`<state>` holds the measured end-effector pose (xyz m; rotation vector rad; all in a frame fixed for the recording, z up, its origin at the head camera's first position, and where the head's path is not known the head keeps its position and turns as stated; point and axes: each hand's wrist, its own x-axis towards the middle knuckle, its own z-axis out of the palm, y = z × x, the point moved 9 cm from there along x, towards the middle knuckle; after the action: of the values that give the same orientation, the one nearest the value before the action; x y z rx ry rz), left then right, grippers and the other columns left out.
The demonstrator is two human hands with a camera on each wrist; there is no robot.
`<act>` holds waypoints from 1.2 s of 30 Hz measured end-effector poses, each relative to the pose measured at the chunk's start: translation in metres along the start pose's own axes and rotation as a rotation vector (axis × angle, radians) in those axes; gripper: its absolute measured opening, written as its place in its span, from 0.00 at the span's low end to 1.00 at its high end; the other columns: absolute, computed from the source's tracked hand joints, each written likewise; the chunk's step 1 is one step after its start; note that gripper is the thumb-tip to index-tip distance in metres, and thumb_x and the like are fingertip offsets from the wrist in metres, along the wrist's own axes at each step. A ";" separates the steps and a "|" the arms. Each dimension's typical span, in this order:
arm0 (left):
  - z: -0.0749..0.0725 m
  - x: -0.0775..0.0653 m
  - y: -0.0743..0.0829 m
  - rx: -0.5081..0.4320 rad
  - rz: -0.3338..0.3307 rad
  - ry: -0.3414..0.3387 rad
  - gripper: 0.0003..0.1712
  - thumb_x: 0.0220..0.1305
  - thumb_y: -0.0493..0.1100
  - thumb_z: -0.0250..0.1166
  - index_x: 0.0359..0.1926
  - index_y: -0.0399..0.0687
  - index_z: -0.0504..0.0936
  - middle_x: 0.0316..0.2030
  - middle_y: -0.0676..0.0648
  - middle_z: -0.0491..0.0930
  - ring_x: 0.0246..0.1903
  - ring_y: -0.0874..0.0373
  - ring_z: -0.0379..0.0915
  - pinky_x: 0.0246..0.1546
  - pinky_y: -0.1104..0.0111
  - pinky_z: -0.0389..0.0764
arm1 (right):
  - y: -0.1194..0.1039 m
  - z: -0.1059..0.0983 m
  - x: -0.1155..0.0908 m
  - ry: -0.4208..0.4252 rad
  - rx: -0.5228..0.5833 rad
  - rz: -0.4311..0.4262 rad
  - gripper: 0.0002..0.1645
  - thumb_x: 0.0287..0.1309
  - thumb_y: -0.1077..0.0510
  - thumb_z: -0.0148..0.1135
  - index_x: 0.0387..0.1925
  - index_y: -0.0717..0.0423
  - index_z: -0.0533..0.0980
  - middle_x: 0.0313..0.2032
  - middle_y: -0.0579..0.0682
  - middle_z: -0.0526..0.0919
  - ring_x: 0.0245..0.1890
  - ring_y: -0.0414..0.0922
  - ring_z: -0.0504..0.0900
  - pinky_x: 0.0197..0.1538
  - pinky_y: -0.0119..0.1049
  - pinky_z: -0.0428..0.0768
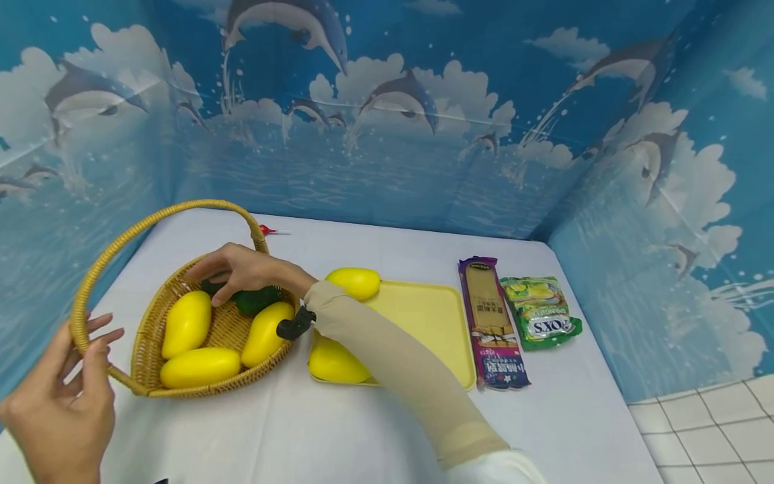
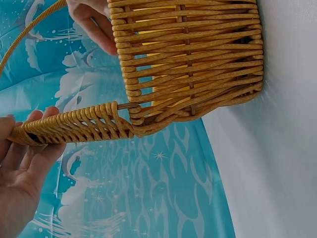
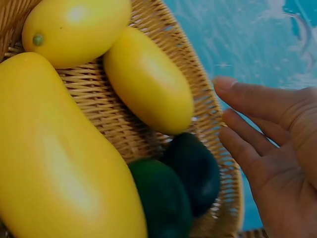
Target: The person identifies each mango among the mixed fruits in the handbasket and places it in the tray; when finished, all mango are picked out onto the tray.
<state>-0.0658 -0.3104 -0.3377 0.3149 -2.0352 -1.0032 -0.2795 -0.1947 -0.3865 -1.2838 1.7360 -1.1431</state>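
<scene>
A wicker basket (image 1: 140,343) stands on the left of the table, its arched handle (image 1: 115,247) leaning toward the person. My left hand (image 1: 69,396) holds that handle low on its left side, thumb and fingers around it. Three yellow mangoes (image 1: 201,368) lie inside, with two dark green avocado-like fruits (image 3: 161,201) beside them. Over the basket's far part reaches my right hand (image 1: 242,269), holding nothing, its fingers loosely bent. In the right wrist view its fingertips (image 3: 225,83) are right at the rim, near the green fruits.
Right of the basket lies a yellow tray (image 1: 423,312) with mangoes (image 1: 355,283) at its left end, partly behind the right sleeve. Farther right are a pasta packet (image 1: 491,316) and a green snack bag (image 1: 540,312). A red lollipop (image 1: 265,230) lies behind the basket.
</scene>
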 end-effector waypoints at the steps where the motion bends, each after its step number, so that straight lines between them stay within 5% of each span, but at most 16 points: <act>1: 0.000 0.000 0.000 -0.007 -0.001 0.003 0.25 0.77 0.34 0.64 0.69 0.59 0.83 0.58 0.54 0.88 0.49 0.79 0.83 0.50 0.87 0.79 | 0.002 0.002 0.003 -0.004 -0.019 0.010 0.37 0.64 0.76 0.70 0.73 0.71 0.71 0.75 0.63 0.72 0.76 0.48 0.71 0.74 0.28 0.74; 22: 0.001 -0.002 0.001 0.008 -0.022 -0.009 0.26 0.78 0.34 0.62 0.70 0.62 0.82 0.59 0.54 0.87 0.50 0.79 0.82 0.52 0.85 0.80 | 0.028 0.045 0.029 -0.142 -0.596 0.175 0.42 0.67 0.68 0.73 0.79 0.51 0.70 0.77 0.45 0.72 0.73 0.35 0.70 0.64 0.14 0.69; 26: 0.001 -0.002 0.001 0.015 -0.026 -0.014 0.26 0.79 0.35 0.62 0.70 0.62 0.82 0.60 0.56 0.87 0.50 0.79 0.81 0.52 0.85 0.80 | 0.026 0.047 0.030 -0.150 -0.622 0.182 0.43 0.66 0.62 0.76 0.79 0.51 0.70 0.76 0.45 0.72 0.72 0.35 0.71 0.64 0.14 0.68; 31: 0.001 -0.002 -0.001 0.009 -0.027 -0.015 0.25 0.79 0.34 0.62 0.69 0.61 0.83 0.60 0.55 0.87 0.50 0.79 0.82 0.51 0.86 0.80 | 0.020 0.048 0.029 -0.147 -0.620 0.141 0.42 0.61 0.56 0.81 0.75 0.53 0.75 0.70 0.47 0.77 0.59 0.35 0.76 0.56 0.15 0.72; 36: 0.000 -0.003 -0.001 0.009 -0.033 -0.015 0.26 0.79 0.34 0.62 0.70 0.61 0.82 0.60 0.55 0.87 0.50 0.78 0.82 0.52 0.85 0.80 | 0.020 0.046 0.026 -0.129 -0.517 0.169 0.32 0.59 0.59 0.82 0.65 0.54 0.82 0.61 0.46 0.82 0.53 0.36 0.82 0.52 0.15 0.77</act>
<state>-0.0646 -0.3097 -0.3402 0.3478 -2.0543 -1.0193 -0.2530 -0.2289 -0.4225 -1.4304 2.0717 -0.5151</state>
